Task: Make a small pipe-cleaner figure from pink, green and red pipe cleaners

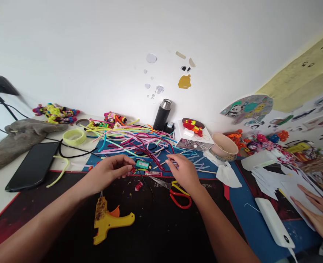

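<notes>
My left hand (113, 170) is closed in a pinch, with a small dark red piece (133, 170) at its fingertips; its exact kind is too small to tell. My right hand (182, 170) is also closed, thumb against forefinger, and whatever it may hold is hidden. A crimson tinsel pipe cleaner (154, 159) runs close to its fingertips. Between the hands lie a teal lighter-sized box (143, 165) and a small clear-and-red packet (154, 173). Scissors with red and yellow handles (180, 199) lie under my right hand. A yellow glue gun (109, 221) rests below my left wrist.
Many coloured pipe cleaners (123, 133) are heaped behind the hands. Beyond them stand a black flask (162, 115), a white box (179, 135) and a bowl (224, 146). A phone (32, 166) lies left. On the right are a white device (273, 221) and another person's hands (312, 208) with paper.
</notes>
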The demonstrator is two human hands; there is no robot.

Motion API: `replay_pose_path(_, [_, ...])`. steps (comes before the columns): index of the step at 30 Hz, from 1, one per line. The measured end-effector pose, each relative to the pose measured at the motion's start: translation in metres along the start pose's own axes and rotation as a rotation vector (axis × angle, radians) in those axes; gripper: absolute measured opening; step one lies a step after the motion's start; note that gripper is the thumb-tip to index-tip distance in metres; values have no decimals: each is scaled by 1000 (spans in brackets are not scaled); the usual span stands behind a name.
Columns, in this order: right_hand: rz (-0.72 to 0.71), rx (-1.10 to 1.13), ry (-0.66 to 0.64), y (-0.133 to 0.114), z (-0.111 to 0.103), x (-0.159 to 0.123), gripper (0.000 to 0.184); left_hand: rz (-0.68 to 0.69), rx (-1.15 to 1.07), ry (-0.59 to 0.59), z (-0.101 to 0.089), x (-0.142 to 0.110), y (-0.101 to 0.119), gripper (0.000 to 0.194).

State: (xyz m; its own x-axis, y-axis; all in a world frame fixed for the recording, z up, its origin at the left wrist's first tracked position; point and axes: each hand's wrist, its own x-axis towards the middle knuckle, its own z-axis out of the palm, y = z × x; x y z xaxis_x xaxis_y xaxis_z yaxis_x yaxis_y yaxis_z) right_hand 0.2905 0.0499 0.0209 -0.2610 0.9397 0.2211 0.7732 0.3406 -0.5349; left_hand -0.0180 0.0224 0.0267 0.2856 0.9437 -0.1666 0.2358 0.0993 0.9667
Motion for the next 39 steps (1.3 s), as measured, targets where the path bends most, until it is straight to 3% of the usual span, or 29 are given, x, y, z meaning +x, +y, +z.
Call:
replay_pose_path(3, [58, 134, 96, 4, -5, -11, 28, 6, 24, 1, 8, 0, -1, 55])
replay_pose_path(6, [195, 364, 121, 5, 5, -35, 31, 18, 47, -9, 20, -3, 2, 49])
replay_pose_path(9, [313, 618, -26, -2, 24, -62, 36, 40, 84, -50, 35, -6, 7, 42])
replay_pose_path(13, [306, 831, -256, -22, 39, -81, 37, 93, 105, -94, 56, -9, 12, 35])
replay_pose_path(19, [303, 926, -236, -39, 43, -72, 34, 155, 64, -56, 70, -13, 9, 27])
replay_pose_path(28, [316, 922, -215, -34, 52, -62, 39, 124, 59, -14, 67, -18, 15, 31])
replay_pose_path(35, [316, 990, -252, -32, 52, -50, 38, 115, 61, -64, 67, -11, 15, 26])
replay_pose_path(39, [352, 1007, -243, -31, 52, -44, 40, 115, 192, -94, 58, 0, 12, 30])
